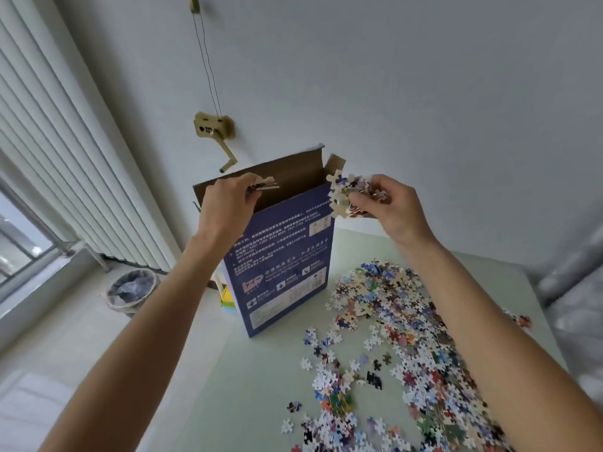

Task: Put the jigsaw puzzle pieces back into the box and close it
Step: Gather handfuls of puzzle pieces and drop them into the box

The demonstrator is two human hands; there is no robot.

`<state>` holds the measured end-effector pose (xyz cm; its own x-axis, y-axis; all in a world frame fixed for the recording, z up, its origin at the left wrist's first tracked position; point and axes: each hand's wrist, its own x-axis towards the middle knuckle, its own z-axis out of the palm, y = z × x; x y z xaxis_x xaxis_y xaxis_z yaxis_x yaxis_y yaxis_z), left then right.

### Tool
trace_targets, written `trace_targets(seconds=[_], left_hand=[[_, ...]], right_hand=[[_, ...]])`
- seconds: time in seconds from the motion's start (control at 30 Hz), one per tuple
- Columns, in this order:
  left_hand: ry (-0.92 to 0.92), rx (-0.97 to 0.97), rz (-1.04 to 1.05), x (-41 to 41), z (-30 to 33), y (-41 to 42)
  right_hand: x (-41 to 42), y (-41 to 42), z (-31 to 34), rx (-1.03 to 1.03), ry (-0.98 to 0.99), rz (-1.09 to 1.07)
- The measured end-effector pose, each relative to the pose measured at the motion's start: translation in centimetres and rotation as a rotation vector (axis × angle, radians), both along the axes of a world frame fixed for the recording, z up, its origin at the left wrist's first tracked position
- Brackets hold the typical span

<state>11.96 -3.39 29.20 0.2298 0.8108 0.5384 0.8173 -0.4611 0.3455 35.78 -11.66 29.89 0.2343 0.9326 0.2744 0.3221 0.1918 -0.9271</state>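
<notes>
A tall blue puzzle box (284, 265) stands upright on the pale table (248, 386), its top flaps open and the brown inside showing. My left hand (225, 203) is at the box's open top and pinches a few puzzle pieces (265, 184) over the opening. My right hand (391, 207) is just right of the opening and grips a bunch of joined and loose pieces (346, 197). A wide scatter of loose puzzle pieces (391, 347) covers the table to the right of the box.
A waste bin (130, 291) lined with a bag stands on the floor at the left, below a white radiator (65, 158). A beige crank fitting (213, 128) hangs on the wall behind the box. A small coloured object (228, 300) sits left of the box base.
</notes>
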Motion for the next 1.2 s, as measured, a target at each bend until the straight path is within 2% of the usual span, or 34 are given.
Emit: trace_targets(seconds=[0.17,0.23,0.47,0.67,0.73,0.83,0.97,1.2], left_hand=[[0.096,-0.149,0.000,-0.2,-1.2,0.8],[0.111,-0.154,0.005,-0.2,-1.4,1.1],[0.149,-0.138,-0.019,-0.3,-1.5,0.9],[0.134,-0.076,-0.036,-0.4,-2.1,0.3],[0.121,-0.064,-0.039,-0.4,-2.2,0.2],[0.109,-0.054,-0.042,-0.5,-2.3,0.2],[0.104,-0.036,-0.042,-0.7,-2.4,0.1],[0.113,-0.004,-0.056,-0.6,-2.8,0.0]], right_hand=[[-1.3,6.4,1.2,-0.021,-0.030,0.073],[-2.0,8.4,1.5,0.020,-0.136,0.099],[-3.9,12.0,1.7,0.156,-0.684,0.350],[-5.2,13.4,1.5,0.062,-0.844,0.465],[-5.8,13.7,1.0,0.020,-0.896,0.438],[-6.5,13.7,0.2,-0.037,-0.855,0.352],[-6.9,13.0,-0.3,-0.093,-0.791,0.343],[-6.4,11.8,-1.1,0.039,-0.783,0.263]])
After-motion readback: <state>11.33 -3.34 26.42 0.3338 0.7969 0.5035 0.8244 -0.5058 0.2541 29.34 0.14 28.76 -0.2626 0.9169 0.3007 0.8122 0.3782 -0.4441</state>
